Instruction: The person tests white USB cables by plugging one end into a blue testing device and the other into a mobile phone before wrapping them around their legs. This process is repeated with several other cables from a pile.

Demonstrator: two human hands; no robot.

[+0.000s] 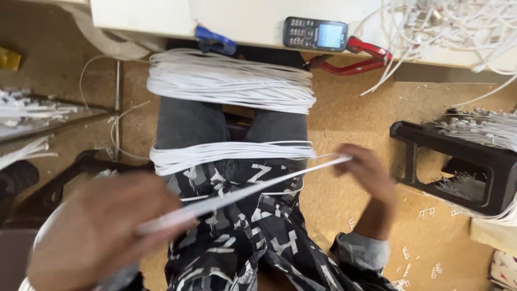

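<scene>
My left hand [99,229] is close to the camera at lower left, closed around one end of a bundle of thin white cords [242,193]. My right hand [366,175] pinches the other end at mid right, so the bundle is stretched straight across my lap. Two thicker loops of the same white cord lie over my thighs: a large one [231,81] near the knees and a narrower one [231,152] closer to me. Both hands are blurred.
A white table edge [161,19] runs along the top with a dark keypad phone [315,34], a blue clip [215,40], red-handled pliers [361,59] and tangled white cords [458,27]. A black plastic stool [458,161] draped with cords stands right. More cords lie left.
</scene>
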